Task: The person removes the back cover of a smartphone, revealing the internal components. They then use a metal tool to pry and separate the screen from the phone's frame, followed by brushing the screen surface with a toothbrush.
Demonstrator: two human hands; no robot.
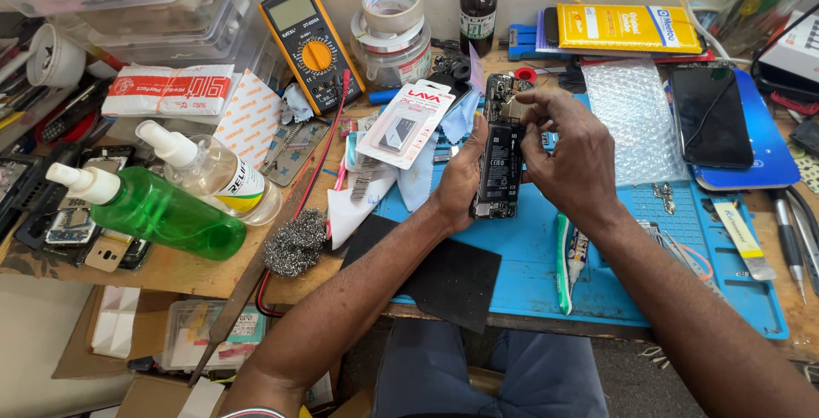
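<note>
Opened phone (498,162), held between left hand (461,181), right hand (565,158)

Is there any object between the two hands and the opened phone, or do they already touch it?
Nothing visible stands between them. The left hand grips the opened phone along its left edge, and the right hand touches its right edge and upper part. The phone is held above the blue mat.
</note>
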